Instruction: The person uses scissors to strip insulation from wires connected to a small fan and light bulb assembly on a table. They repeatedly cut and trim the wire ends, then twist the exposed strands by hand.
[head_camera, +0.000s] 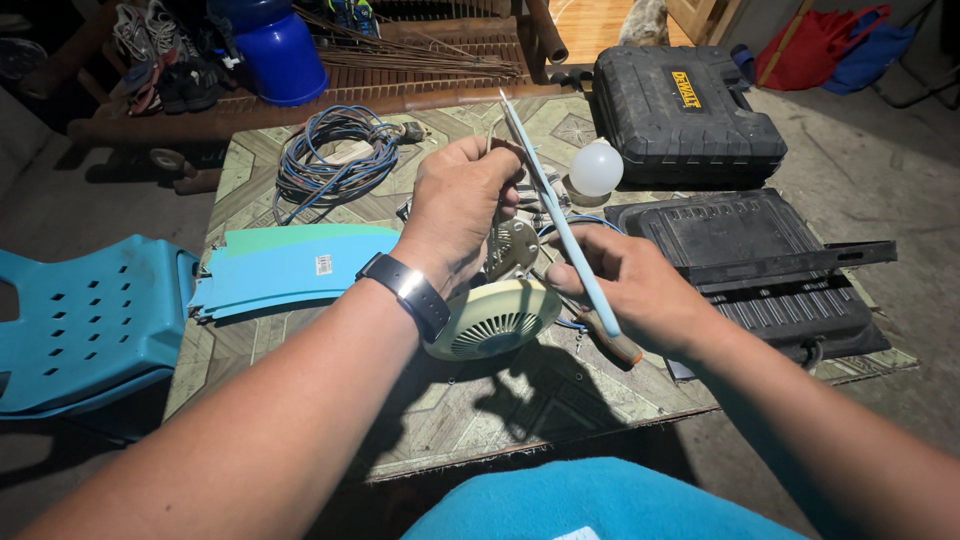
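A blue cloth (590, 505) lies nearest, below the tabletop's (520, 400) near edge. Over the middle, the left hand (460, 205) closes round a cream fan motor housing (495, 318), steadying it upright. The right hand (640, 290) pinches a screwdriver (612, 338) and a long pale-blue strip (555, 210), probably a fan blade, angled toward the far edge.

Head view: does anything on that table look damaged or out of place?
The small cream fan is taken apart: its motor sits bare above the vented housing. The left hand grips those parts; the right hand holds a pale blue blade. Nothing spilled.
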